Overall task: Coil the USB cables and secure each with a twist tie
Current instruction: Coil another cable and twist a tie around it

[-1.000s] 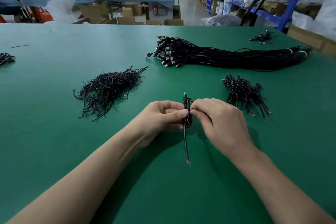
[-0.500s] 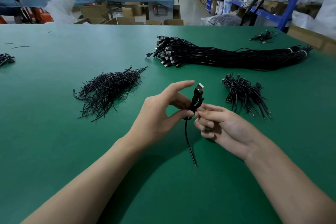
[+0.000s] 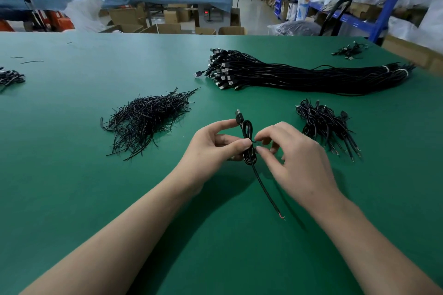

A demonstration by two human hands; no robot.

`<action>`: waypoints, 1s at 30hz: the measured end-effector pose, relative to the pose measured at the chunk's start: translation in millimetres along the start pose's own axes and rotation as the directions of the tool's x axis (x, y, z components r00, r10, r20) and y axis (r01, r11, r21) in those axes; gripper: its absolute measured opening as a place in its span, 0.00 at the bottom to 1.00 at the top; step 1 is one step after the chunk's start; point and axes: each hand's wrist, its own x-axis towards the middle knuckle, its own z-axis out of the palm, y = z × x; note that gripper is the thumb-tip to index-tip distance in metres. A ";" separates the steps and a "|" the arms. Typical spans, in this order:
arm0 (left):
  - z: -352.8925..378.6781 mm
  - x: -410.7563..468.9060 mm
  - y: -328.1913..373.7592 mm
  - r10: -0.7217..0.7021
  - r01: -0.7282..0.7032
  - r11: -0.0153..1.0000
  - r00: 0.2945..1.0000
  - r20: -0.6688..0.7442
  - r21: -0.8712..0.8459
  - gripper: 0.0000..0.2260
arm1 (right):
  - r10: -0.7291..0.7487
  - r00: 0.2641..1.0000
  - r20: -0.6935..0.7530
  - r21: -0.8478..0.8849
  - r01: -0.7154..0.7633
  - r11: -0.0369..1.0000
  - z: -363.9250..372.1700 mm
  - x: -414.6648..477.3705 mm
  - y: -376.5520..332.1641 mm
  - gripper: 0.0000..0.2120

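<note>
Slim black USB cable (image 3: 247, 128), coiled in a narrow loop, pinched at its waist by fingers of the left hand (image 3: 211, 148); right hand (image 3: 302, 163) fingers nip the thin black twist tie (image 3: 254, 142) just beside them: best twisted snug with the coil squeezed flat.

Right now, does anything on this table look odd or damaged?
Only mildly: the coiled cable, twist tie pinched at its waist, has a free tail ending in bare reddish wire, no plug. Stray strands lie far left.
</note>
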 end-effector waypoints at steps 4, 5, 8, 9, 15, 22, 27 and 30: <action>0.4 -0.5 1.3 -0.028 0.030 0.999 0.998 0.059 -0.026 0.26 | -0.049 0.998 -0.044 -0.027 0.048 0.998 -3.8 1.8 -2.1 0.03; 0.8 -0.4 0.9 -0.021 0.022 1.000 0.998 0.067 -0.015 0.25 | -0.047 0.998 -0.043 -0.040 0.045 0.998 -3.8 1.9 -3.0 0.02; 0.6 0.1 -1.1 0.012 -0.015 0.999 0.998 0.066 0.051 0.21 | -0.025 0.999 -0.023 -0.080 0.023 0.997 -1.9 1.3 -5.2 0.01; 0.1 0.4 -2.0 0.026 -0.031 0.996 0.998 0.063 0.082 0.21 | -0.009 1.000 -0.013 -0.076 0.008 0.997 -1.9 1.1 -4.7 0.02; -4.7 -1.6 -0.7 0.245 -0.287 0.836 0.958 0.150 0.468 0.22 | 0.263 0.934 0.243 0.265 -0.324 0.908 -0.7 3.3 5.2 0.05; -6.4 -4.2 12.0 0.505 -0.592 0.591 0.801 0.322 0.547 0.19 | 0.260 0.603 0.754 0.627 -0.779 -0.015 -10.0 4.7 8.7 0.03; -4.0 -5.6 9.2 0.439 -0.487 0.743 0.873 0.215 0.459 0.18 | 0.254 0.623 0.740 0.652 -0.757 -0.044 -7.0 3.7 9.1 0.08; -0.4 -4.7 4.7 0.263 -0.264 0.949 0.964 0.030 0.174 0.17 | 0.344 0.712 0.612 0.693 -0.693 0.201 -5.0 4.2 4.4 0.17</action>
